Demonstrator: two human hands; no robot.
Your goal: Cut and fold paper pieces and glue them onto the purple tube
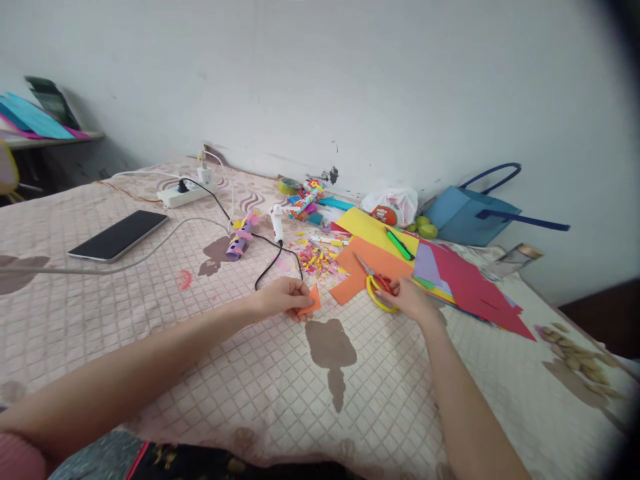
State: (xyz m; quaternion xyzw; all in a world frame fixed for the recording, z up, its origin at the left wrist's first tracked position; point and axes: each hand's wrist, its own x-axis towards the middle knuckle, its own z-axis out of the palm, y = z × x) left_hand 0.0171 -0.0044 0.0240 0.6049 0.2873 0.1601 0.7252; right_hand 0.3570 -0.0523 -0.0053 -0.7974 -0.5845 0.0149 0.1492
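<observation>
one small orange paper triangle, pinched in the left hand just above the quilted beige surface. one pair of yellow-handled scissors, blades lying on one orange paper sheet; right hand closed on the handles. one yellow paper sheet with one green marker pen on it. one stack of mixed coloured sheets, red on top. one black phone. one white power strip. one blue bag with dark handles, contents hidden. one white plastic bag, contents unclear, with two green fruits beside it.
</observation>
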